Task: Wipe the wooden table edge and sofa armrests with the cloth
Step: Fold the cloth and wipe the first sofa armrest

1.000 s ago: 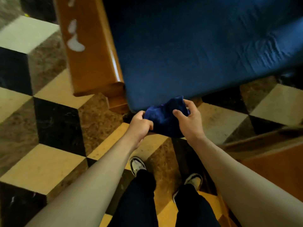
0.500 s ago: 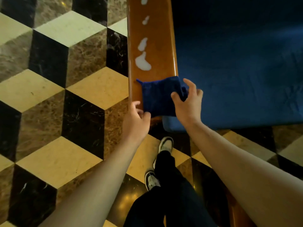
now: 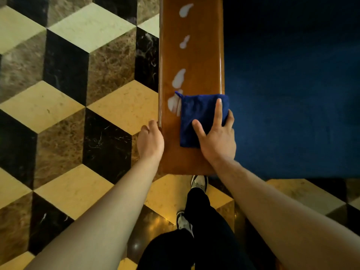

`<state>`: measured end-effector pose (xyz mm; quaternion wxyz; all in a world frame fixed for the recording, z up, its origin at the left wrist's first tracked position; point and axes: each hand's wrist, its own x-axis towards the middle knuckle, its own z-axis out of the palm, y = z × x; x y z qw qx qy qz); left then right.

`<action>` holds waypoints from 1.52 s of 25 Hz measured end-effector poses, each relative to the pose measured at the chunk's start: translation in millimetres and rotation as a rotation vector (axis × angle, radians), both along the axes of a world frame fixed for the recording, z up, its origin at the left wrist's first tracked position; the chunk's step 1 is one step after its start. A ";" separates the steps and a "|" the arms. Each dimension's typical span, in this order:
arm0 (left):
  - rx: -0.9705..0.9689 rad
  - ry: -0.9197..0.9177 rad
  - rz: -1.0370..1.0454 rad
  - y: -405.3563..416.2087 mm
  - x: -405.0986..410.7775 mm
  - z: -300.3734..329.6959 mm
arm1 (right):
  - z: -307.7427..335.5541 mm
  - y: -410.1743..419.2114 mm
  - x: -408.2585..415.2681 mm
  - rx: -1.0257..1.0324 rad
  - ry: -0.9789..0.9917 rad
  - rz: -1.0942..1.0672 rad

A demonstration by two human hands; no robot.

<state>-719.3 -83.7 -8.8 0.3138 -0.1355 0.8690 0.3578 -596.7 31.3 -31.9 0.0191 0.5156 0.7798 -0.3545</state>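
A glossy wooden sofa armrest (image 3: 191,55) runs away from me up the middle of the view. Several white smears (image 3: 178,78) lie along its top. A folded dark blue cloth (image 3: 198,115) lies flat on the armrest near its front end, its left edge over the nearest smear. My right hand (image 3: 216,139) presses down on the cloth with spread fingers. My left hand (image 3: 150,141) rests against the armrest's left edge, fingers curled, holding nothing else.
The blue sofa seat (image 3: 292,94) fills the right side. A tiled floor of cream, brown and black cube pattern (image 3: 78,114) spreads to the left and below. My dark trousers and shoes (image 3: 198,184) stand just before the armrest's front end.
The cloth went from held between both hands in front of the seat to lying flat on the armrest. My left hand let go of it and moved to the armrest's side.
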 end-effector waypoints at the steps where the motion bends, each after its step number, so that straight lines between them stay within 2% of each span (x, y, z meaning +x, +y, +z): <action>1: -0.001 -0.026 0.077 7.5 -10.6 -5.4 | -1.3 14.5 -7.7 -0.029 0.065 -0.015; 3: -0.016 -0.038 0.160 17.8 -26.9 -14.5 | -3.4 42.8 -20.8 -0.145 0.252 -0.090; 5: -0.037 -0.059 0.159 20.3 -36.6 -21.8 | -9.7 67.8 -24.9 -0.345 0.426 -0.187; 7: -0.028 -0.114 0.145 16.4 -40.7 -27.0 | -16.0 83.9 -22.0 -0.535 0.481 -0.196; 9: 0.011 -0.156 0.139 14.3 -48.3 -30.0 | -14.3 83.3 -16.8 -0.587 0.514 -0.161; 11: 0.031 -0.189 0.122 15.4 -57.3 -31.9 | -9.8 69.7 -8.2 -0.479 0.503 -0.106; 12: 0.033 -0.206 0.115 16.9 -61.4 -32.1 | -7.4 59.2 -3.9 -0.374 0.428 -0.026; 15: 0.052 -0.280 0.113 16.8 -71.5 -33.2 | 0.4 29.1 -4.5 -0.025 -0.003 0.200; 17: 0.092 -0.323 0.064 24.9 -87.9 -32.0 | 4.2 38.0 -34.8 0.105 -0.164 0.138; 20: 0.124 -0.385 -0.076 40.7 -118.6 -33.0 | 3.5 83.1 -97.3 0.196 -0.199 -0.134; 22: 0.145 -0.393 -0.172 40.4 -138.4 -34.6 | 2.1 99.7 -130.0 0.214 -0.211 -0.226; 25: 0.181 -0.396 -0.253 32.4 -159.0 -34.8 | -0.4 64.2 -133.7 0.268 -0.245 -0.040; 27: 0.190 -0.411 -0.270 28.9 -167.9 -35.4 | 6.2 11.6 -114.4 0.279 -0.238 0.169; 29: 0.191 -0.422 -0.266 27.5 -169.5 -35.5 | 11.4 -40.2 -90.7 0.248 -0.288 0.282; 30: 0.192 -0.421 -0.259 27.8 -168.8 -34.9 | 11.5 -53.7 -85.1 0.241 -0.334 0.261; 32: 0.200 -0.460 -0.278 31.6 -169.3 -30.1 | 7.8 -48.3 -105.0 0.237 -0.404 0.090; 34: 0.204 -0.469 -0.301 36.1 -172.2 -30.6 | 4.1 -23.0 -150.1 0.239 -0.397 -0.121; 35: 0.204 -0.447 -0.293 37.9 -175.4 -32.6 | 3.0 -12.5 -170.7 0.253 -0.386 -0.159; 36: 0.204 -0.424 -0.282 38.9 -178.0 -34.4 | 0.8 -8.8 -184.0 0.283 -0.380 -0.137; 38: 0.206 -0.410 -0.269 36.6 -178.4 -38.7 | -6.3 -27.1 -177.5 0.400 -0.343 0.065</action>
